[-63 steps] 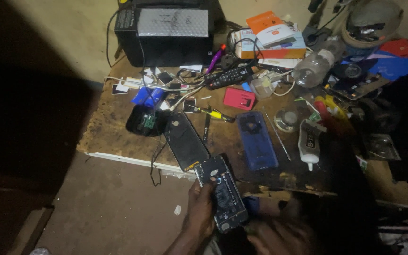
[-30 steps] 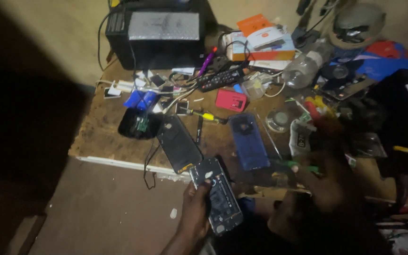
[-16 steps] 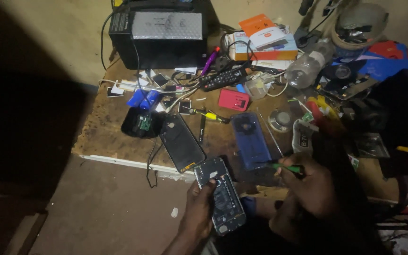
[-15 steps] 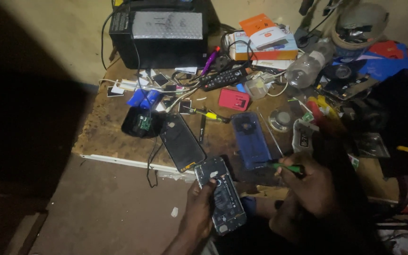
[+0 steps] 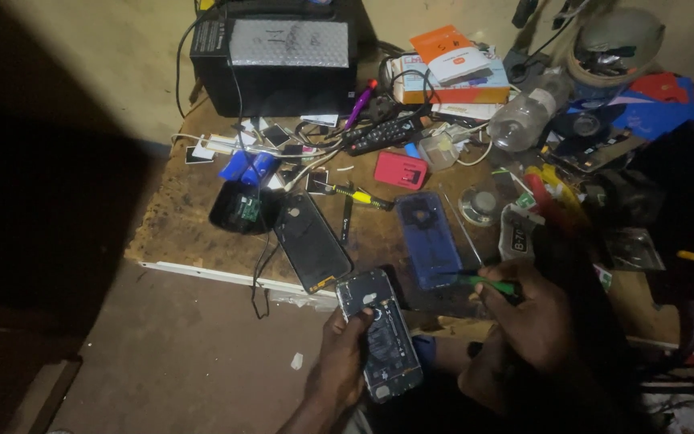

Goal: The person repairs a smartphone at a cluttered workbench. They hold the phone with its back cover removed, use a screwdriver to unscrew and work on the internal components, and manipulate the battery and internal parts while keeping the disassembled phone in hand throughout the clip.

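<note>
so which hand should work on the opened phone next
Probably the right hand: it already grips the green screwdriver, while the left hand is busy holding the opened phone.

Dim frame, one warm light pooling over the surface (image 5: 178, 233) from about 12 o'clock; deep shadow swallows 8 to 10 o'clock and the corner at 4 o'clock. Mild glare on the silver-faced black box (image 5: 287, 60) at 11 o'clock. Both hands are underexposed, soft and grainy, with edge detail lost.
</note>
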